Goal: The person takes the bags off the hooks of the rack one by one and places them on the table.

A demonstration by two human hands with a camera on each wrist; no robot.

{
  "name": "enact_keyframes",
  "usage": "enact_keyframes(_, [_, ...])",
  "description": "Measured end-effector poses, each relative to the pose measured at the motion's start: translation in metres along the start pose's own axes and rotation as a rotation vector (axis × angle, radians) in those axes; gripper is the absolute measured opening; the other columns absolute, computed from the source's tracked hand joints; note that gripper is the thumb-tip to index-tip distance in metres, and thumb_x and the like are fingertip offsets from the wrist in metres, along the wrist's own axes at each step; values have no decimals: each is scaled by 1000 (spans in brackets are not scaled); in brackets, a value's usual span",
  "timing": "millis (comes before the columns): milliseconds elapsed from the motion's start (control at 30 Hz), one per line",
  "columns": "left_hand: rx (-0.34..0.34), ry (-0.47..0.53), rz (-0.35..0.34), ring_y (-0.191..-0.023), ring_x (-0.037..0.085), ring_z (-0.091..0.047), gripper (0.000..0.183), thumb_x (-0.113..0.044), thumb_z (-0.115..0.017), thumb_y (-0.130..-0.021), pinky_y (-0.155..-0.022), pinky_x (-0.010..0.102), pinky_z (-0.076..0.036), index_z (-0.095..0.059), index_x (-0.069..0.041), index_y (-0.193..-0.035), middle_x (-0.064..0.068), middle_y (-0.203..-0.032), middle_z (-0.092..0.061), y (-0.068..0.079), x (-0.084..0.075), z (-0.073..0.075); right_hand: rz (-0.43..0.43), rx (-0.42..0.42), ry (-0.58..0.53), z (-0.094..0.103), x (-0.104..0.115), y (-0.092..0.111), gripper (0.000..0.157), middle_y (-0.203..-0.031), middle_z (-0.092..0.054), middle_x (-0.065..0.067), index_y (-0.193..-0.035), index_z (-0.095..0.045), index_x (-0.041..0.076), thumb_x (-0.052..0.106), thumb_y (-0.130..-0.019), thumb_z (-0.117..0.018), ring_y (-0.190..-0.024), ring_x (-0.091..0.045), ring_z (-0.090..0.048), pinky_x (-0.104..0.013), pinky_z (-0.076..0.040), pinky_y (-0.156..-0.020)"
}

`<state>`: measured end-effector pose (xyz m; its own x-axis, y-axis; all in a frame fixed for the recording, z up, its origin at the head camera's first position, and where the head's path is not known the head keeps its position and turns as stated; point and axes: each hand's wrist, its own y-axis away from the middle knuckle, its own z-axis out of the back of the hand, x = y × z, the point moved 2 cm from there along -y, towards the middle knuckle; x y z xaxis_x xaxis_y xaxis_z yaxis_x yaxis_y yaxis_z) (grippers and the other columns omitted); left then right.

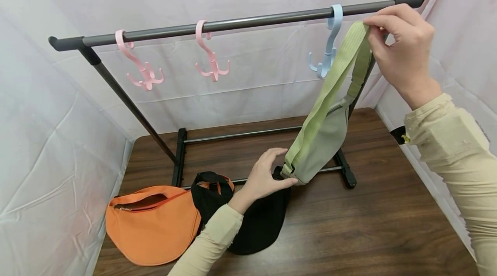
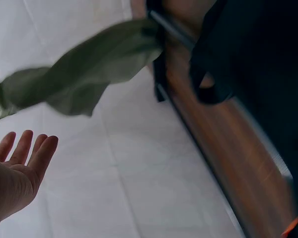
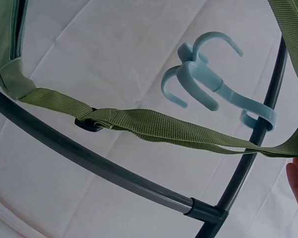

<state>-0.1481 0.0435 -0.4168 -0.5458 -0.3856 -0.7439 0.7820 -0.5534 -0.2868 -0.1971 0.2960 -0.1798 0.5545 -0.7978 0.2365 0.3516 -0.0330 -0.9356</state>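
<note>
My right hand (image 1: pixel 405 45) pinches the light green strap (image 1: pixel 335 75) of a grey-green sling bag (image 1: pixel 326 144) near the top right of the rack. The bag hangs slanted below it, its zipper facing right. At the bag's lower end my left hand (image 1: pixel 264 177) is spread, fingers and thumb apart; in the left wrist view its fingers (image 2: pixel 32 151) look straight, with a gap to the bag. Just left of the strap, a light blue four-arm hook (image 1: pixel 330 47) hangs on the rack's bar (image 1: pixel 264 20). The right wrist view shows this hook's arms bare.
Two pink hooks (image 1: pixel 141 67) (image 1: pixel 211 58) hang further left on the bar. On the wooden table (image 1: pixel 369 224) lie an orange bag (image 1: pixel 155 228) and a black bag (image 1: pixel 264 224), partly behind my left arm. The rack's black feet (image 1: pixel 347 172) stand on the table. White cloth surrounds it.
</note>
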Motion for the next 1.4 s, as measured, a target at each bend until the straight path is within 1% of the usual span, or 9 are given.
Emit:
enact_keyframes(167, [-56,66,69,-114,22,-49,64,-28,-74,-75,-89,39,-47,-45,-11,-129,5,-128,-49,8,9,-16,-15,-17,-4,2,2,0,20,-80,-66,-16,-81,-72,-3,-3,-82,-52,-69,-9,-54,-5,-36,-68])
enact_keyframes(333, [-141,152,83,-109,23,-54,55,-19,-74,-76,-85,33,-50,-50,-9,-124,7,-121,-54,12,16,-25,-22,-27,-6,4,3,0,19,-79,-66,-16,-80,-72,-4,-3,-82,-52,-70,-8,-55,-5,-37,-69])
enact_keyframes(467, [-198,248,129,-105,23,-55,49,-13,-75,-74,-82,35,-52,-54,-8,-118,9,-113,-57,15,20,-35,-26,-27,-3,6,4,1,19,-79,-67,-15,-79,-72,-4,-3,-82,-52,-71,-10,-56,-4,-37,-69])
enact_keyframes(667, [-237,330,227,-102,30,-55,41,-7,-74,-73,-82,41,-52,-57,-1,-110,16,-107,-58,16,3,-40,-35,-42,-7,10,6,3,19,-78,-67,-17,-78,-72,-4,-3,-81,-53,-71,-10,-56,-4,-38,-69])
enact_keyframes(800, [-275,382,271,-99,30,-57,37,-3,-73,-74,-79,39,-53,-57,2,-107,18,-105,-59,13,-9,-39,-48,-66,-35,13,8,5,18,-77,-66,-18,-77,-71,-5,-5,-80,-54,-71,0,-52,-5,-39,-68])
enact_keyframes(900, [-288,433,289,-95,25,-59,35,-1,-73,-73,-77,38,-54,-58,3,-105,19,-101,-60,11,-8,-42,-53,-78,-48,16,11,5,17,-76,-65,-19,-76,-71,-6,-5,-79,-54,-71,7,-49,-6,-38,-68])
enact_keyframes(1033, [-275,528,300,-87,10,-58,35,1,-73,-71,-76,37,-54,-57,5,-102,21,-97,-59,8,-2,-47,-57,-89,-48,19,14,6,17,-76,-65,-19,-77,-71,-6,-3,-80,-54,-71,8,-48,-6,-37,-67])
enact_keyframes(1133, [-270,567,313,-83,0,-54,32,3,-72,-72,-76,31,-54,-57,7,-100,20,-95,-58,8,3,-50,-62,-106,-53,22,15,7,18,-75,-65,-19,-76,-72,-5,-2,-80,-54,-70,8,-48,-7,-37,-66])
enact_keyframes(1400, [-336,584,299,-75,-4,-53,22,9,-67,-72,-61,13,-48,-58,10,-91,22,-89,-60,7,1,-47,-92,-151,-53,33,15,8,18,-75,-66,-16,-75,-73,-3,-1,-79,-55,-71,9,-49,-9,-42,-68])
